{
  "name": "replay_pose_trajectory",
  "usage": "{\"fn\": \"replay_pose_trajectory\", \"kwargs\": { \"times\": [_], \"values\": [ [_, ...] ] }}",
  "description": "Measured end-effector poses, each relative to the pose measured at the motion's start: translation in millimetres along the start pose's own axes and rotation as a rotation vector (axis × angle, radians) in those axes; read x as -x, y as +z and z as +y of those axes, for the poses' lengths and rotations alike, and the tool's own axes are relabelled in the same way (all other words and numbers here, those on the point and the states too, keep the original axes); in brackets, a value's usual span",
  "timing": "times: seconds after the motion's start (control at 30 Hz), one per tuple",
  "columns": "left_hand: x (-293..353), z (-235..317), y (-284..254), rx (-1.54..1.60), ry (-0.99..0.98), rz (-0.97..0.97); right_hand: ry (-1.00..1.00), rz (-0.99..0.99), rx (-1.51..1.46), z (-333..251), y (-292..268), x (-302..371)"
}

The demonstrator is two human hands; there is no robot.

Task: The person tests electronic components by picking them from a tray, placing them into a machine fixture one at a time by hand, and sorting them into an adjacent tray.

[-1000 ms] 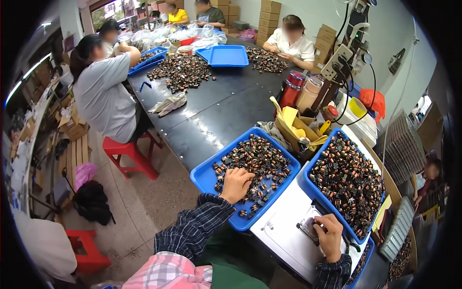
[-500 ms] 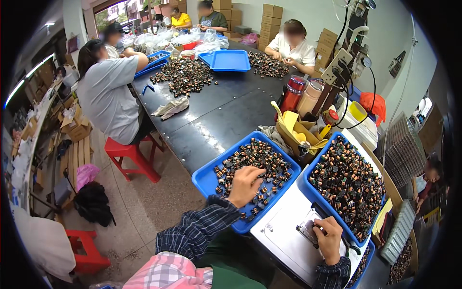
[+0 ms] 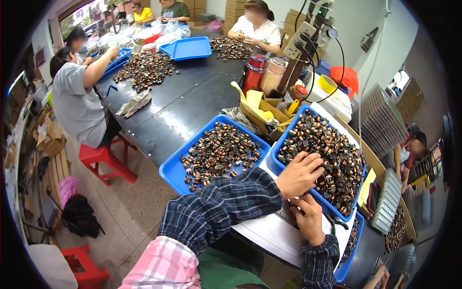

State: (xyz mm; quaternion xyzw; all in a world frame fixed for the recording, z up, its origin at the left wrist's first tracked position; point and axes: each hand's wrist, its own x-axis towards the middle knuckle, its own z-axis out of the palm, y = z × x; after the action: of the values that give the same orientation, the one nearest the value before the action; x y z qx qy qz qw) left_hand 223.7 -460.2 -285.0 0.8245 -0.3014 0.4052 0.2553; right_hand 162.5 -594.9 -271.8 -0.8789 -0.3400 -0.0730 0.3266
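- Holding the left hand right over the near-left edge of the right blue tray, with fingertips on or just above the small copper-and-black parts.
- Curling those fingers partway, thumb side hidden; impossible to tell from here whether with a part pinched or with nothing.
- Now down to the right hand, resting just below, near the tray's near edge, over the white plate.
- Bent in close at the fingers there, with the tips tucked partly out of sight under the left hand; again, no telling how far open or on what.
- Crossing the plate's upper-left edge with the checked left sleeve, and so masking part of the working spot.
- Looking at the parts themselves: filling the right blue tray nearly edge to edge, and heaped toward the far and right edges of the left blue tray, with bare blue at its left corner.
- Showing more in the lower blue tray, off the plate's right edge, and in loose piles toward the far-left corner of the table.
- On progress, well short of finished by the look of such heaps; impossible to sort done from undone by eye.
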Motion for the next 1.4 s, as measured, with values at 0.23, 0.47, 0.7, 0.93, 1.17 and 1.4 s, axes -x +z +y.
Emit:
{"fn": "replay_pose_trajectory", "kwargs": {
  "times": [0.23, 0.47, 0.7, 0.93, 1.17, 1.4],
  "values": [
    [5.3, 2.8, 2.0, 0.012, 0.052, -0.082, 0.038, 0.001, 0.0, 5.9, -1.7, 5.3],
    [6.8, 0.9, -0.9, 0.073, -0.026, 0.016, 0.108, 0.058, -0.239, 10.0, -6.9, 4.1],
    [7.2, -4.4, 1.3, 0.118, -0.11, -0.044, 0.384, 0.276, -1.378, 30.4, -31.0, 5.9],
    [3.6, -3.0, -7.3, 0.088, -0.101, -0.01, 0.536, 0.426, -0.96, 35.1, -46.5, -3.3],
    [3.0, 5.6, -19.5, 0.475, -0.244, -0.003, 0.393, 0.559, -0.393, 55.5, -48.9, -0.5],
    [16.5, 5.4, -34.3, 0.461, -0.335, 0.013, 0.238, 0.445, 0.364, 54.6, -42.5, 3.9]
  ]
}}
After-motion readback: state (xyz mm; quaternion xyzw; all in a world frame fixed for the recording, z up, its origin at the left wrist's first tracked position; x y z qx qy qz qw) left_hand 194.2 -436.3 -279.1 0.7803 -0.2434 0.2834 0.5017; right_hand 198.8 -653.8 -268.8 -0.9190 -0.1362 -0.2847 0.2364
